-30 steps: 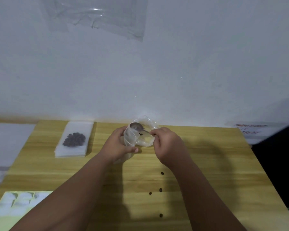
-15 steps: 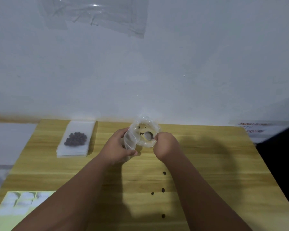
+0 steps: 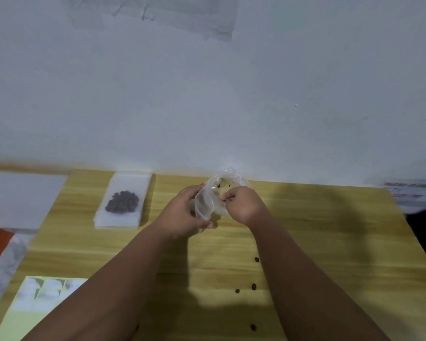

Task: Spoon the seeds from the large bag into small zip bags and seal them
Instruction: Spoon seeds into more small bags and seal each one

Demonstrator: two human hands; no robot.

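Wooden table (image 3: 330, 242), white wall (image 3: 207, 94). Your left hand (image 3: 182, 215) grips the small bag (image 3: 203, 203), mouth up; your right hand (image 3: 244, 205) curls at the large bag (image 3: 231, 178), hold unclear.

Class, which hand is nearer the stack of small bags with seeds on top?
Left. The left hand grips a clear bag just right of the stack of small bags; the right hand is farther right, on that bag's other side.

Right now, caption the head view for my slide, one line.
Left hand grips a small clear bag, right hand curls at the large bag; stray seeds dot the wooden table.
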